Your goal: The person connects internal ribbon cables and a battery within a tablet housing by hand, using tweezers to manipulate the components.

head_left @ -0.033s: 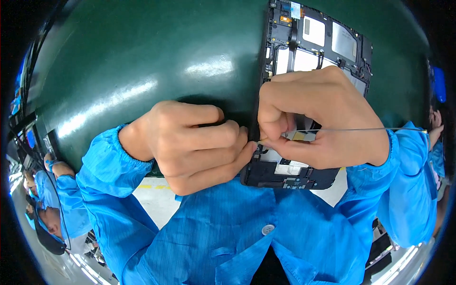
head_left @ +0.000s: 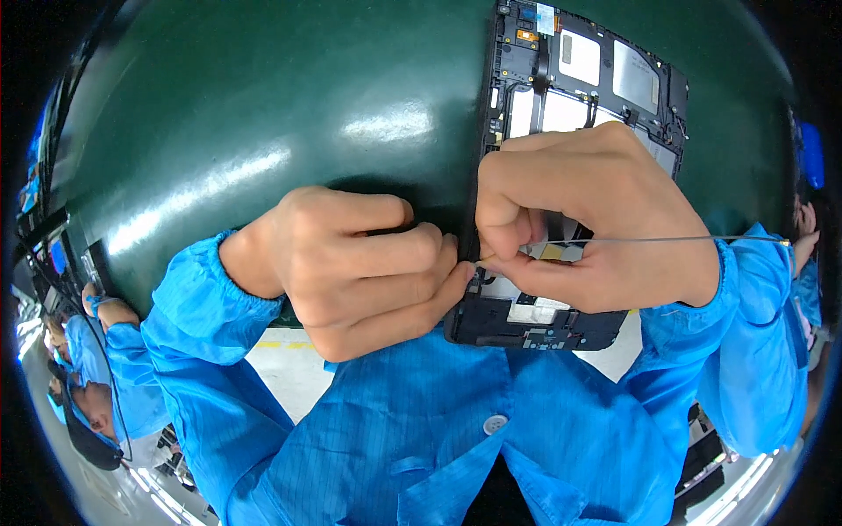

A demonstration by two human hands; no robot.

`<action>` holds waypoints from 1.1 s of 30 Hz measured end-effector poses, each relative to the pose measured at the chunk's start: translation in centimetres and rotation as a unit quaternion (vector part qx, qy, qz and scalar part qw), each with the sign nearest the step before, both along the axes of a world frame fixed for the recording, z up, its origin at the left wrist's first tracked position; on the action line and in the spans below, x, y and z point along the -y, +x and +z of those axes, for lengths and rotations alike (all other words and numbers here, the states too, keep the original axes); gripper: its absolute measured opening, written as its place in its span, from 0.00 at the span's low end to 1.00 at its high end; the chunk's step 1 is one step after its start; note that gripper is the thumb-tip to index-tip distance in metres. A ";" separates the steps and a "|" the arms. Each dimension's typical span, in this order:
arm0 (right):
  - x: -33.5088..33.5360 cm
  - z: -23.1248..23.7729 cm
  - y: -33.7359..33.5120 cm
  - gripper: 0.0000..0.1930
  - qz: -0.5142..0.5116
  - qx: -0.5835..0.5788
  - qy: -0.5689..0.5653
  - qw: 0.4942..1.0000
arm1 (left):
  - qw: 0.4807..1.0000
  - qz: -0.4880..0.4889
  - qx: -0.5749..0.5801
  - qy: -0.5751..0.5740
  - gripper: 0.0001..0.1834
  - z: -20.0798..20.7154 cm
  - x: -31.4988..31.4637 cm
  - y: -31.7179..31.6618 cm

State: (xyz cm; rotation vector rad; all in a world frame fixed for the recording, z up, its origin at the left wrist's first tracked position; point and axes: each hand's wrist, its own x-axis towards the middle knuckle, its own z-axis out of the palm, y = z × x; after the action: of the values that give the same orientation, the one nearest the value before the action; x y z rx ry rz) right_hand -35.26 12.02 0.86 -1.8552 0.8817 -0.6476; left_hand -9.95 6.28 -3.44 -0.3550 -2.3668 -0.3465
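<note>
An opened tablet-like device lies at the right, its black frame and inner parts showing white and silver panels. My right hand rests over its lower half, thumb and forefinger pinched by the left edge. A thin grey cable runs from near those fingertips across the back of that hand toward my right sleeve. My left hand is curled beside the device, its thumb tip against the left edge and touching the right fingertips. What lies between the left fingers is hidden.
The device rests on a glossy green table. Black cables hang along the left rim. A person in blue is at the far left; another person's hand shows at the right rim, below a blue object.
</note>
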 end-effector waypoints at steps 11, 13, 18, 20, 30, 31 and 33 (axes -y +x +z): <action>0.0 -0.9 -0.2 0.11 0.001 0.000 -0.009 1.000 | 1.000 0.000 0.011 -0.021 0.10 0.0 0.1 -0.2; -0.1 -0.8 -0.1 0.11 -0.001 -0.002 -0.011 1.000 | 1.000 -0.010 0.003 -0.025 0.10 0.1 0.3 -0.2; -0.4 -1.6 0.1 0.11 -0.009 0.006 -0.053 0.999 | 0.999 -0.011 -0.002 -0.030 0.09 0.3 0.4 -0.2; -0.5 -1.6 0.1 0.11 -0.013 0.002 -0.053 0.999 | 0.999 -0.018 -0.001 -0.030 0.09 0.3 0.4 -0.3; -0.4 -1.3 0.2 0.11 -0.018 -0.004 -0.044 0.999 | 0.999 -0.030 0.025 -0.027 0.07 0.7 0.4 -0.3; -0.5 -1.3 0.2 0.11 -0.020 -0.005 -0.043 0.999 | 0.999 -0.032 0.024 -0.027 0.07 0.7 0.4 -0.4; -0.4 -1.3 0.2 0.11 -0.024 -0.003 -0.050 0.998 | 0.999 -0.034 0.026 -0.024 0.07 0.7 0.5 -0.4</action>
State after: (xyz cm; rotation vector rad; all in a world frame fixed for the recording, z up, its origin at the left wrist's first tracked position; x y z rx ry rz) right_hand -35.04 12.46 -0.43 -1.9303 0.9141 -0.7281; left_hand -10.36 5.78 -2.69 -0.4552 -2.4222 -0.3343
